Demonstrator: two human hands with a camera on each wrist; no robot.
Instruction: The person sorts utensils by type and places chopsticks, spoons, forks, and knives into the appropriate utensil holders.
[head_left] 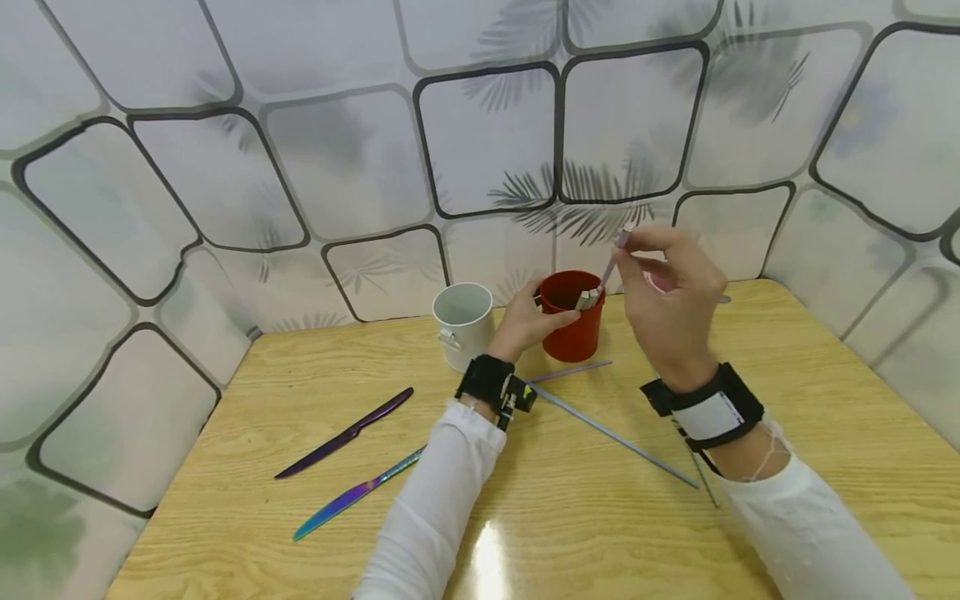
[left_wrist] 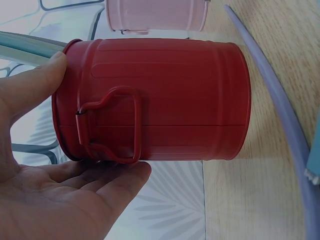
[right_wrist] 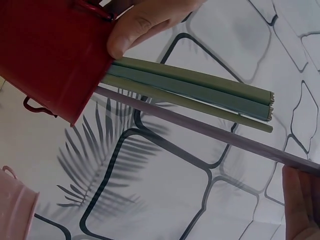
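Observation:
My left hand (head_left: 527,321) holds a red bucket (left_wrist: 170,95) at its side, the thumb on the rim and the other fingers along the wall. Several green and blue-green thin sticks (right_wrist: 195,90) stand in this bucket and lean out over the rim. Above it, my right hand (head_left: 671,296) pinches a thin purple stick (right_wrist: 175,118) near the upper end. The stick's lower end reaches the bucket's mouth; whether it is inside is hidden.
A white bucket (head_left: 462,321) stands left of the red one. A pink bucket (right_wrist: 17,210) is mostly behind my right hand. On the wooden table lie a dark purple knife (head_left: 348,433), a rainbow knife (head_left: 337,506), a long blue stick (head_left: 615,436) and a purple stick (head_left: 573,371).

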